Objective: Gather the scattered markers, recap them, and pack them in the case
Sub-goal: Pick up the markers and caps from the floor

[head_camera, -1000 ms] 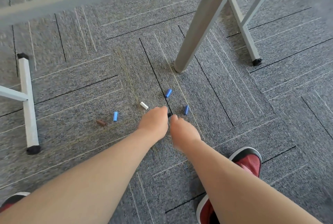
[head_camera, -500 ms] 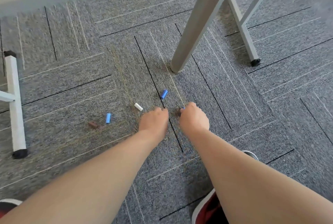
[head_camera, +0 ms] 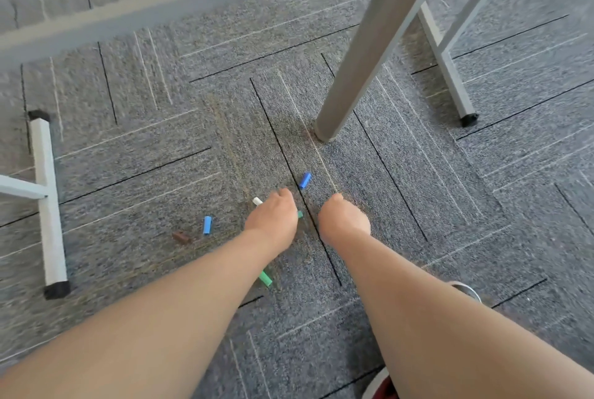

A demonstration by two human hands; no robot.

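The grey carpet (head_camera: pixel 450 205) and slanting table leg (head_camera: pixel 369 54) are unchanged. The right hand (head_camera: pixel 344 222), centre frame, now lies knuckles-up, fingers curled under, where a blue cap lay a second ago. That cap is gone from sight, probably gathered, though the grip is hidden. The left hand (head_camera: pixel 271 222), just left of it, curls beside the white cap (head_camera: pixel 256 200); whether it holds anything cannot be told. A green piece (head_camera: pixel 265 278) newly shows below its forearm. The upper blue cap (head_camera: pixel 305 180), left blue cap (head_camera: pixel 207 225) and brown cap (head_camera: pixel 181 238) still lie loose; no case is visible.
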